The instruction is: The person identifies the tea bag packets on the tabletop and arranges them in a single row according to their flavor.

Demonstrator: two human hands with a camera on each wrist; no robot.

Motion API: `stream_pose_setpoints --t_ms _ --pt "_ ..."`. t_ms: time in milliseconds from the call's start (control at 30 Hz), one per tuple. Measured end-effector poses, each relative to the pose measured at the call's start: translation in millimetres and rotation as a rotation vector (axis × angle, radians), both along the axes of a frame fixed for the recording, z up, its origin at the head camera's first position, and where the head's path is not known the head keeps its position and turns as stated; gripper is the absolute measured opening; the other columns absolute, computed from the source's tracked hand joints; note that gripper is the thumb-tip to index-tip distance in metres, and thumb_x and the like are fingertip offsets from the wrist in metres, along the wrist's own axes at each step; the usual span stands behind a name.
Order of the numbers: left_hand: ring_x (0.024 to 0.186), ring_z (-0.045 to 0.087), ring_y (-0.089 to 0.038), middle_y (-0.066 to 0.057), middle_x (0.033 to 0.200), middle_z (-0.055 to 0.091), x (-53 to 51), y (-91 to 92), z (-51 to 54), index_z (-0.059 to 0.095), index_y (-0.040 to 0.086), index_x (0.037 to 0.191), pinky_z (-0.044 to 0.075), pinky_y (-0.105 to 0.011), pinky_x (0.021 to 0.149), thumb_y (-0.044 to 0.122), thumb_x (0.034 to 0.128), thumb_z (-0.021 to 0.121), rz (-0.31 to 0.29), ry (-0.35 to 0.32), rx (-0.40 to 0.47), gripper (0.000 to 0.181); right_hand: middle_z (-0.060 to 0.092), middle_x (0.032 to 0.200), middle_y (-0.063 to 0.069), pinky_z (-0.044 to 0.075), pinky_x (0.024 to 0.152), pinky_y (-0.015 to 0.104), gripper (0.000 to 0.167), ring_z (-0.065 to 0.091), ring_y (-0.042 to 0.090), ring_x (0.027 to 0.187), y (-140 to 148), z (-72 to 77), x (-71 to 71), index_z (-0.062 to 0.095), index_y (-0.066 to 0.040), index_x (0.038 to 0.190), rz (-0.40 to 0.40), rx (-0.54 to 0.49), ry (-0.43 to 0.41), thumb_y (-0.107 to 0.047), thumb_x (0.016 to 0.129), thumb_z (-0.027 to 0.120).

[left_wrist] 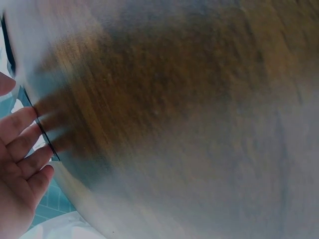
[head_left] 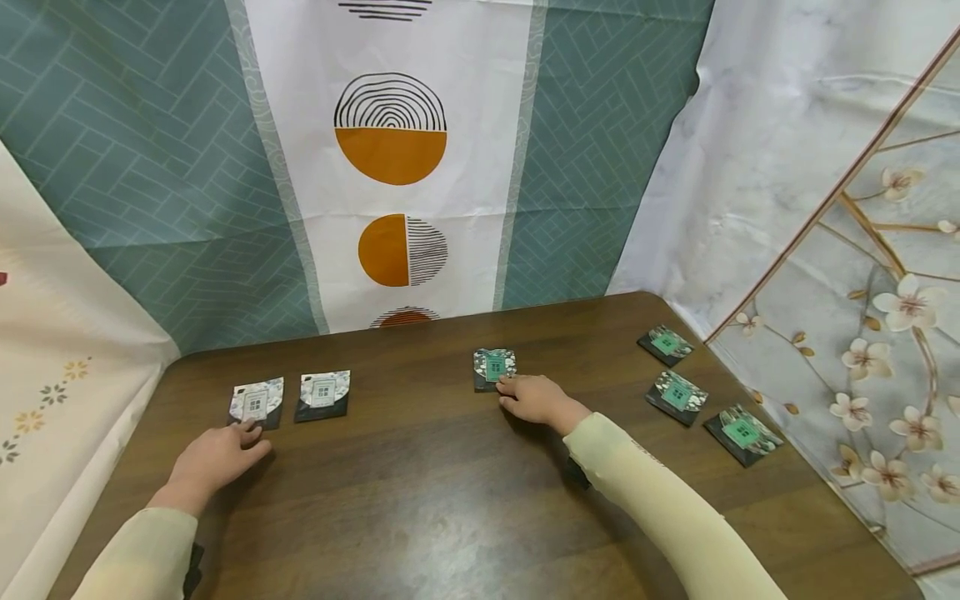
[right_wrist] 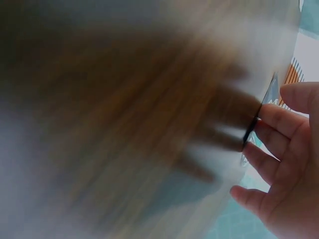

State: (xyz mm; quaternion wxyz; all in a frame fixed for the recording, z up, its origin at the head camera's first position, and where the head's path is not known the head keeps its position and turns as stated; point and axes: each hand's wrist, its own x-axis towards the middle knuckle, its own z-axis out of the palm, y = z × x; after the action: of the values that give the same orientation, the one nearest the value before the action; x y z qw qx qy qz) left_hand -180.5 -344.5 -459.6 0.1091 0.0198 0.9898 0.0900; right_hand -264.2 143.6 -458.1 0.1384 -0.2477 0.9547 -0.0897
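Observation:
My left hand [head_left: 215, 460] reaches from the lower left, its fingertips touching the near part of a flat square packet [head_left: 257, 402] with a white label and black lower band. In the left wrist view, the fingers [left_wrist: 26, 144] lie fairly straight along the thin dark packet edge. Close by on the right lies a similar white-labelled packet [head_left: 323, 395]. My right hand [head_left: 537, 399] touches the lower right corner of a green-labelled packet [head_left: 494, 368] at mid-table. The right wrist view shows those fingers [right_wrist: 273, 164] extended against the packet's edge, thumb apart from it.
Three more green-labelled packets, a far one [head_left: 666, 344], a middle one [head_left: 677, 397] and a near one [head_left: 742, 434], lie along the right side of the brown wooden table [head_left: 420, 500]. Patterned cloths [head_left: 585, 167] hang behind and beside the table.

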Motion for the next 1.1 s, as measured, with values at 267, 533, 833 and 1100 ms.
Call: stream_pose_setpoints --t_ms 267,533,833,1100 --pt "0.126 0.052 -0.062 -0.035 0.145 0.05 0.6 1.0 -0.9 0.063 -0.008 0.132 0.049 -0.069 0.095 0.039 0.0968 0.058 0.011 0.002 0.007 0.059 0.046 0.162 0.006 0.036 0.124 0.052 0.047 0.046 0.03 0.149 -29.5 1.4 1.8 0.053 -0.011 0.15 0.019 0.011 -0.007 -0.028 0.106 0.05" --pt "0.126 0.052 -0.062 -0.035 0.145 0.05 0.5 0.4 -1.5 0.063 -0.007 0.132 0.05 -0.069 0.094 0.04 0.0964 0.058 0.016 0.007 0.003 0.059 0.044 0.163 0.002 0.034 0.125 0.056 0.047 0.044 0.026 0.151 -60.6 1.2 2.7 0.051 -0.015 0.152 0.057 0.035 0.001 -0.031 0.107 0.048" --pt "0.125 0.053 -0.061 -0.035 0.145 0.051 -1.6 0.0 -1.5 0.063 -0.009 0.131 0.05 -0.068 0.093 0.039 0.0966 0.059 0.003 0.019 0.019 0.059 0.042 0.164 -0.003 0.033 0.125 0.057 0.048 0.043 0.022 0.152 -90.9 4.1 5.8 0.049 -0.02 0.153 0.094 0.082 0.014 -0.034 0.107 0.047" --pt "0.126 0.052 -0.062 -0.035 0.145 0.051 0.3 0.9 0.3 0.063 -0.009 0.131 0.049 -0.068 0.096 0.038 0.0978 0.058 0.002 0.001 0.002 0.058 0.04 0.165 -0.007 0.034 0.125 0.053 0.049 0.042 0.018 0.152 -115.5 3.3 9.3 0.047 -0.023 0.155 0.115 0.117 0.019 -0.036 0.108 0.045"
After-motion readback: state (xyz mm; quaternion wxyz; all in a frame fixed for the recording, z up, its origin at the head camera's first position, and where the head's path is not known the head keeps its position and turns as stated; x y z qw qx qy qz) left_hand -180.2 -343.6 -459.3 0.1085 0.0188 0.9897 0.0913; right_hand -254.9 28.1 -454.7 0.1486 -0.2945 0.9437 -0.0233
